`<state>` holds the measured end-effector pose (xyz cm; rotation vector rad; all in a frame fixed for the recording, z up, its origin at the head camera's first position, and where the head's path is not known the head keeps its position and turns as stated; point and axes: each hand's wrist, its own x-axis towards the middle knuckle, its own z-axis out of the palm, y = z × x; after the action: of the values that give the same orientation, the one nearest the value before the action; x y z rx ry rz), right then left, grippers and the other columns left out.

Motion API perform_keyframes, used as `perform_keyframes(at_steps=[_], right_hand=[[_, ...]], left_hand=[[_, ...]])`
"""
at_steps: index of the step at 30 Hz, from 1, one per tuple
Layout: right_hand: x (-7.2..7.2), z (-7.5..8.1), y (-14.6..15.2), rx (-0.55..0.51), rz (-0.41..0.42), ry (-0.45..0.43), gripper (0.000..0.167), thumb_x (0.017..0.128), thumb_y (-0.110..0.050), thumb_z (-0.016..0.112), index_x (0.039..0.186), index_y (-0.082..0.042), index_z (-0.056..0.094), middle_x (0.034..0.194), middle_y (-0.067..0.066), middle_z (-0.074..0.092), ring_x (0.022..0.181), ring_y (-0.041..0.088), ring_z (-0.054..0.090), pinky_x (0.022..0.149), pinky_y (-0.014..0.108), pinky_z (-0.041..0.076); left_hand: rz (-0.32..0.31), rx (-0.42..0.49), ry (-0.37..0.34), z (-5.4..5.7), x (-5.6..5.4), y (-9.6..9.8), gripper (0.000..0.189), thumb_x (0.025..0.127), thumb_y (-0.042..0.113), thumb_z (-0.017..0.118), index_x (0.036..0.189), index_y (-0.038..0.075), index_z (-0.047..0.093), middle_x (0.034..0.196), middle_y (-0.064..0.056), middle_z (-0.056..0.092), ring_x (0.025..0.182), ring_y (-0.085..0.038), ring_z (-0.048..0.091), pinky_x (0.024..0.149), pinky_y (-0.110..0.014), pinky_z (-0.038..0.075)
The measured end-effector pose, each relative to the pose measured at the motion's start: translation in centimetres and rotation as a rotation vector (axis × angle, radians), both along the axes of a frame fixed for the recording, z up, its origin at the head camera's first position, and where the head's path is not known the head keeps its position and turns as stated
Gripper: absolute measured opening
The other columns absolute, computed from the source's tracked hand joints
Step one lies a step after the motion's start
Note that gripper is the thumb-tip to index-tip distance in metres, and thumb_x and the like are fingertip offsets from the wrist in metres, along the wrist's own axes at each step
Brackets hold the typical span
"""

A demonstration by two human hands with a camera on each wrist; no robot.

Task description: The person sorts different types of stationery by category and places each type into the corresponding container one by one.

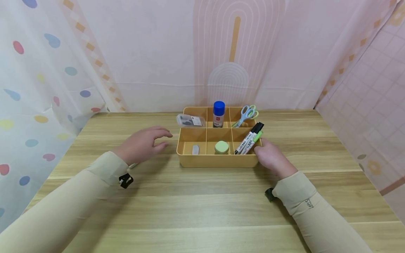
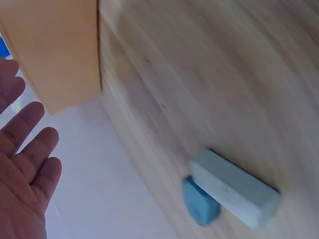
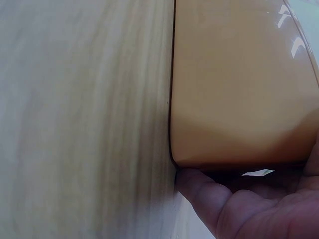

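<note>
A yellow-orange desk organizer point(image 1: 218, 161) with several compartments stands on the table. My right hand point(image 1: 272, 157) grips its right end, fingers against the end wall and partly hidden; the right wrist view shows a finger point(image 3: 199, 191) at the bottom corner. My left hand point(image 1: 143, 143) hovers left of the organizer, apart from it, fingers loosely extended and holding nothing. Inside are a glue stick point(image 1: 218, 114), scissors point(image 1: 244, 115), two markers point(image 1: 246, 142), a clear plastic case point(image 1: 191, 121), a grey eraser point(image 1: 195, 150) and a pale green round container point(image 1: 221, 147).
Beneath the left wrist, a pale rectangular block point(image 2: 234, 186) and a small blue piece point(image 2: 200, 201) lie side by side on the wooden table point(image 1: 190, 211). A patterned curtain point(image 1: 152, 52) hangs along the table's back edge and both sides.
</note>
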<state>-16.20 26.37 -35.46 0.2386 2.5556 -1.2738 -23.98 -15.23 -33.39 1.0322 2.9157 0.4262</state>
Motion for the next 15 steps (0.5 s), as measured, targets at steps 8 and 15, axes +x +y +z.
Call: perform_keyframes(at_steps=[8, 15], right_hand=[[-0.1, 0.0, -0.1, 0.002, 0.0, -0.006, 0.063, 0.105, -0.017, 0.033, 0.166, -0.002, 0.026, 0.164, 0.023, 0.04, 0.144, 0.037, 0.041, 0.125, 0.061, 0.031], [0.0, 0.1, 0.0, 0.008, -0.005, -0.009, 0.064, 0.104, -0.016, 0.032, 0.166, -0.002, 0.025, 0.165, 0.024, 0.038, 0.147, 0.039, 0.038, 0.125, 0.062, 0.029]], left_hand=[[0.031, -0.024, -0.054, -0.6, 0.0, -2.3, 0.036, 0.103, 0.023, 0.064, 0.136, 0.009, 0.068, 0.144, -0.013, 0.065, 0.14, -0.039, 0.055, 0.118, -0.059, 0.043], [0.062, -0.069, -0.095, -1.2, 0.2, -4.1, 0.037, 0.103, 0.025, 0.065, 0.136, 0.01, 0.069, 0.142, -0.013, 0.067, 0.138, -0.04, 0.057, 0.116, -0.059, 0.044]])
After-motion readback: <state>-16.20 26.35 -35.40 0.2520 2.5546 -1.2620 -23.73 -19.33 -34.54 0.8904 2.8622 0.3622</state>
